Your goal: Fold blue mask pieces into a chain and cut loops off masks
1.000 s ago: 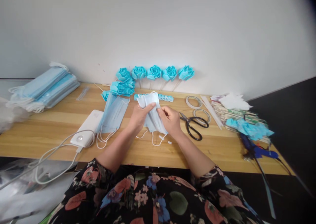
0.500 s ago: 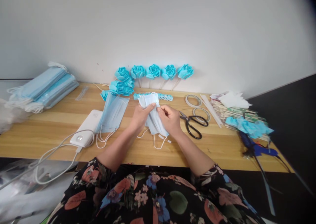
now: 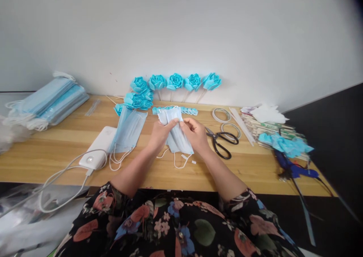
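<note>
Face mask point(image 3: 177, 138), pale blue, is between the two hands, above the middle of the wooden table point(image 3: 170, 179). The left hand point(image 3: 161, 131) holds it narrowly, with the thumb on its upper part; the right hand point(image 3: 195, 134) pinches its right edge. One end shows beyond the thumbs, and the longer part with an ear loop extends toward the person.

To the left lie other masks point(image 3: 132, 130), a white power bank point(image 3: 96, 149) with a cable, and a mask stack point(image 3: 51, 98). To the right are black-handled scissors point(image 3: 214, 136) and two tape rings point(image 3: 214, 116). Behind, blue flowers point(image 3: 175, 82) on sticks stand near the pale wall point(image 3: 181, 30).

Compared with the earlier frame, both hands keep the same grip, while the lower loop has moved slightly to the left.
</note>
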`<state>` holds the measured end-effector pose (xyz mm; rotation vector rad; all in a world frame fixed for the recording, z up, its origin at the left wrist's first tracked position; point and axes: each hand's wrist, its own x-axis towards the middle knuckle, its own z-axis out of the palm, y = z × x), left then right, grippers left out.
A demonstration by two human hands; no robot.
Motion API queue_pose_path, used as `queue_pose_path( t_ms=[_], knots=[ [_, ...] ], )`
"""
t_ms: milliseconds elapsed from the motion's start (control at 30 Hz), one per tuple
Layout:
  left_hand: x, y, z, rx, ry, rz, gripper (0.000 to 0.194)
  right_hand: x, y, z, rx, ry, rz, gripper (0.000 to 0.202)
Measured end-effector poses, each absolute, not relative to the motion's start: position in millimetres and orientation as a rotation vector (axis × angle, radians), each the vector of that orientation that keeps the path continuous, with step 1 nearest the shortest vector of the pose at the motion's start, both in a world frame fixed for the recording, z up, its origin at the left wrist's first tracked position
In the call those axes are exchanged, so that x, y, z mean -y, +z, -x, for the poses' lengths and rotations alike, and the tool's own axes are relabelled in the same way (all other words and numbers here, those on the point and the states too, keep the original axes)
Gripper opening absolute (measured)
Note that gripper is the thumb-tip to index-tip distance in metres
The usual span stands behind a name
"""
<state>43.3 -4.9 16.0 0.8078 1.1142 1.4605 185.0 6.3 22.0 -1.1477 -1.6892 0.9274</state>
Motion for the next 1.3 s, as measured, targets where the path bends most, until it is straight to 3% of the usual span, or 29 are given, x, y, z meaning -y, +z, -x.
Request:
queue_pose_path(
  t_ms=[967,1167,1300],
  knots=[
    [-0.6,9.5,-40.5,-1.186,1.417,-0.937,0.029,-6.2,16.3,-184.6,1.711,0.769,1.09,0.025],
    [-11.2,14.9,-12.0,-1.316,1.891,-1.171,0.04,-6.2,18.0,-184.3,1.676,0.782,1.109,0.024],
    [-5.3,25.2,-2.6,-1.47,2.084,-1.518,0.012,-6.3,17.3,-182.6,1.666,0.791,1.136,0.023]
  ],
)
